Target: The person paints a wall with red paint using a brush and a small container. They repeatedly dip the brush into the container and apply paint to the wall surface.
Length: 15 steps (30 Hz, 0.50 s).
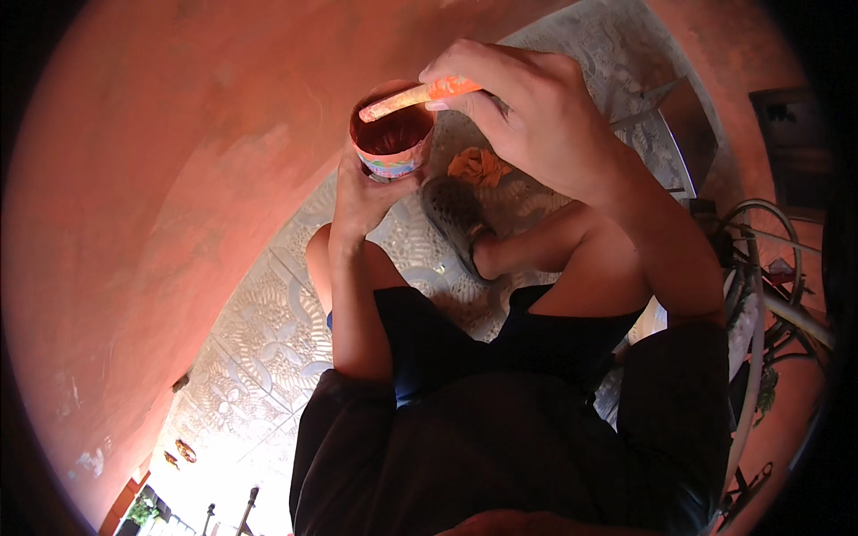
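Observation:
My left hand [367,201] is wrapped around the lower part of a small cup [392,164] with a colourful printed side and holds it beside the wall. Dark red liquid, seemingly paint, shows inside the cup. Above it, my right hand [536,114] pinches a slim orange-and-cream stick-like tool [409,100], perhaps a paintbrush, smeared with paint. The tool's pale end lies over the cup's mouth, tilted down to the left. Whether this end touches the liquid or the rim, I cannot tell.
A reddish-orange wall [167,167] rises close on the left. Crumpled orange material [477,167] lies on the patterned tile floor [268,321] near my clog [456,214]. Looped hoses or cables [757,268] crowd the right side. Dry leaves [184,450] lie at lower left.

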Motion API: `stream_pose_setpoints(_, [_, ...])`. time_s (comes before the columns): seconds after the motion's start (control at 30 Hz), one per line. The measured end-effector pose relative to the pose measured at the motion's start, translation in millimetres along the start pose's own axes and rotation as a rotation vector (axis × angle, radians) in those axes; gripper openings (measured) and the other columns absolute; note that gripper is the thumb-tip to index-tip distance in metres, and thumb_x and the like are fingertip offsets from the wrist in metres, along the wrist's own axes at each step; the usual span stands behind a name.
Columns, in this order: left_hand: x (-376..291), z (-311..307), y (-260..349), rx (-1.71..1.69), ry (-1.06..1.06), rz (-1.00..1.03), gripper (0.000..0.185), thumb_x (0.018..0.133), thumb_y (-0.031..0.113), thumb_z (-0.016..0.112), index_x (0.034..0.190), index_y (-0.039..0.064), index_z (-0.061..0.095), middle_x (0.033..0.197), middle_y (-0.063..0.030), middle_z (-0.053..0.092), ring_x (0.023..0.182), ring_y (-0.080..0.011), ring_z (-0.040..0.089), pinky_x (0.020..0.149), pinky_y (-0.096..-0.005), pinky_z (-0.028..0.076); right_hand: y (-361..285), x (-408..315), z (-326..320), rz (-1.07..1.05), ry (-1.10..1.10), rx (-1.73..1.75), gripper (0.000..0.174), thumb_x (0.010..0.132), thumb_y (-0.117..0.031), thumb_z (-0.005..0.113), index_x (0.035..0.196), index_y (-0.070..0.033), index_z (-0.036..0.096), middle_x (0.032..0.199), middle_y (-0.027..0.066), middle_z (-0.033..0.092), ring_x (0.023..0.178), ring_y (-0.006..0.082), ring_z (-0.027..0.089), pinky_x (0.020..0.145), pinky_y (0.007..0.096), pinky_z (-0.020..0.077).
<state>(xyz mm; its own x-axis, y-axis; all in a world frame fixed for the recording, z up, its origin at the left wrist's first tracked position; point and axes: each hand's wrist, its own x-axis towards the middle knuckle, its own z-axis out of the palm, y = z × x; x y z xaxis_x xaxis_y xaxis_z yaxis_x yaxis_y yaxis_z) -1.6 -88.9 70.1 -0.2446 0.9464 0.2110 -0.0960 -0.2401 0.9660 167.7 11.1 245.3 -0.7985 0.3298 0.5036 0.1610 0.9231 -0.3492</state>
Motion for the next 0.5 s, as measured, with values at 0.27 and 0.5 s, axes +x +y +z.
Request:
stream_pose_setpoints(0.27, [-3,-8,-9,-0.071,-0.005,-0.045,0.076,0.073,-0.006,0.086,0.139,0.002,0.051,0.126,-0.007,0.066,0.113,-0.0148,0.064,0.099,-0.0339,0.056,-8,-4,5,-0.066,0.047,-0.026,0.03,0.083,0.01,0.071,0.11,-0.004,0.067,0.1,0.0126,0.075,0.089,0.0315,0.075,0.074,0.0374,0.0616])
stream_pose_setpoints(0.5, [4,-7,-12,0.046,-0.026,-0.015,0.086,0.072,-0.004,0.088,0.145,0.002,0.044,0.136,-0.0108,0.06,0.123,-0.0175,0.059,0.105,-0.0357,0.051,14,14,-15,0.365,-0.054,0.336,0.016,0.093,-0.004,0.076,0.107,-0.002,0.067,0.098,0.0053,0.073,0.092,0.0098,0.071,0.086,0.0303,0.0627])
